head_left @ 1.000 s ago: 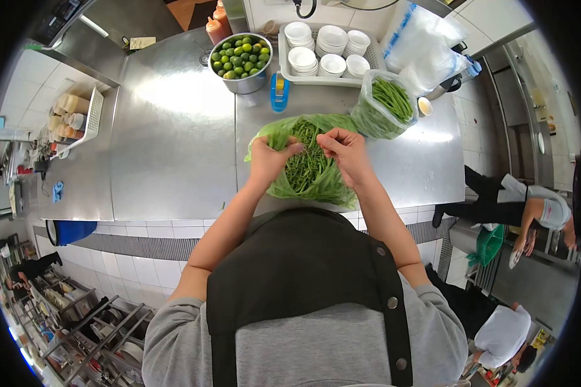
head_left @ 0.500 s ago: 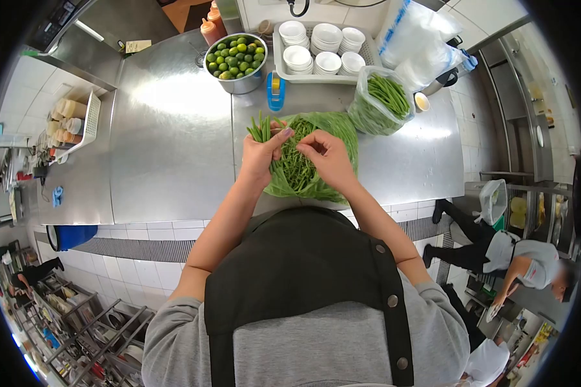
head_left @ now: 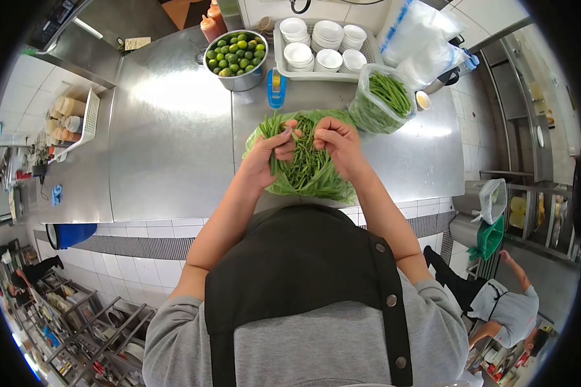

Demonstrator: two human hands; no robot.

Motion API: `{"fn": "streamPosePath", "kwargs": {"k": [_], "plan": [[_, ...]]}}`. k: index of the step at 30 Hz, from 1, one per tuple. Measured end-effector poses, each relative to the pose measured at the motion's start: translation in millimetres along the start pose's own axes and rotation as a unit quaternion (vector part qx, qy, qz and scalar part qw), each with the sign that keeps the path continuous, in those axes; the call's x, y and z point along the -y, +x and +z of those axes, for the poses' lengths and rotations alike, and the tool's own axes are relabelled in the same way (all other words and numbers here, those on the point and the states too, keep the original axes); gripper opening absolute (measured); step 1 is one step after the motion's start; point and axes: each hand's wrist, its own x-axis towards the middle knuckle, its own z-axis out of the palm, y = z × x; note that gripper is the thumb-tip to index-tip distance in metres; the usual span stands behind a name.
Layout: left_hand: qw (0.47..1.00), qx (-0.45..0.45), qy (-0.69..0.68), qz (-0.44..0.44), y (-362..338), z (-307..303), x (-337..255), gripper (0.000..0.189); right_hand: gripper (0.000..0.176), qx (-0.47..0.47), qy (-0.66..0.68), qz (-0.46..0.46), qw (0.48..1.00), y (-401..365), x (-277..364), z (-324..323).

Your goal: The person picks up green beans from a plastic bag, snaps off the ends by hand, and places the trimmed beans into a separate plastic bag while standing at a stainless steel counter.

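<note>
A bunch of green beans (head_left: pixel 274 126) is gripped in my left hand (head_left: pixel 269 153), with the beans poking up past the thumb. Just to its right, my right hand (head_left: pixel 341 147) has thumb and fingertips pinched together; anything between them is too small to make out. Both hands are over an open green plastic bag (head_left: pixel 329 184) on the steel counter. Inside it lies a heap of thin green bean pieces (head_left: pixel 305 161). A clear bag (head_left: pixel 366 106) filled with longer green beans (head_left: pixel 389 92) stands up behind my right hand.
A steel pot (head_left: pixel 246 80) of limes, a blue tape dispenser (head_left: pixel 276 90) and a white tray (head_left: pixel 283 64) with stacked small white bowls (head_left: pixel 328 32) stand at the back of the steel counter (head_left: pixel 174 148). A co-worker (head_left: pixel 507 309) is at the right, beyond the counter.
My right hand has moved right, away from my left. The left-hand bunch has shifted slightly right. The co-worker at the right has moved and now reaches toward a green bag.
</note>
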Motion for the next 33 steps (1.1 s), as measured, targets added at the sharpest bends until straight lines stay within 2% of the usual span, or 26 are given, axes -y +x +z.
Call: {"fn": "streamPosePath", "kwargs": {"k": [2,3,5,6,8,11,12,15,18,19,22,25,28,29,33], "plan": [[1.000,0.005,0.021,0.008,-4.9,4.4,-3.5,0.036,0.016,-0.035,-0.210,-0.028,0.977,6.1,-5.7,-14.0],[0.999,0.006,0.032,0.011,-7.9,6.6,-5.7,0.038,0.019,-0.036,-0.318,-0.022,0.947,8.8,-4.8,-15.7],[0.999,0.028,-0.029,0.009,-8.4,0.7,-15.4,0.040,0.023,-0.040,-0.522,-0.010,0.852,12.3,-2.3,-17.9],[0.997,0.040,-0.059,0.007,-7.1,-2.8,-21.2,0.041,0.022,-0.018,-0.548,0.008,0.836,13.8,-4.1,-17.7],[0.997,-0.029,-0.071,0.031,-5.0,-11.9,-31.3,0.043,0.021,0.026,-0.598,0.045,0.800,18.1,-15.5,-13.1],[0.990,-0.130,-0.027,0.057,-5.6,-8.3,-34.7,0.041,0.017,0.055,-0.562,-0.139,0.813,22.5,-61.8,-3.8],[0.985,-0.162,-0.002,0.064,-6.7,-6.4,-34.9,0.040,0.017,0.066,-0.575,-0.127,0.806,24.5,-65.4,4.0],[0.981,-0.175,0.033,0.073,-3.5,-12.6,-20.2,0.037,0.018,0.082,-0.625,-0.081,0.772,30.8,-79.7,19.7],[0.986,-0.144,0.057,0.065,-2.3,-26.3,-13.7,0.038,0.017,0.081,-0.634,-0.065,0.766,36.9,-84.9,14.4],[0.977,-0.177,0.084,0.081,-2.1,-23.7,-10.8,0.035,0.015,0.078,-0.608,-0.078,0.786,36.3,-82.8,12.0],[0.899,-0.241,0.343,0.127,-4.5,-16.5,-9.1,0.028,0.012,0.075,-0.544,-0.116,0.828,30.7,-65.3,2.6],[0.751,-0.228,0.612,0.094,2.3,-15.9,-5.9,0.024,0.009,0.064,-0.509,-0.134,0.848,18.5,-35.7,2.1],[0.721,-0.147,0.668,0.114,6.4,-17.9,5.9,0.025,0.009,0.025,-0.477,-0.129,0.869,4.4,-17.1,3.9],[0.721,-0.179,0.666,0.075,6.0,-15.2,9.9,0.024,0.009,0.008,-0.475,-0.134,0.870,1.1,-14.6,3.4],[0.734,-0.151,0.650,0.122,11.5,-22.7,18.1,0.025,0.010,-0.052,-0.515,-0.122,0.847,-0.5,-15.9,-12.6]]}}
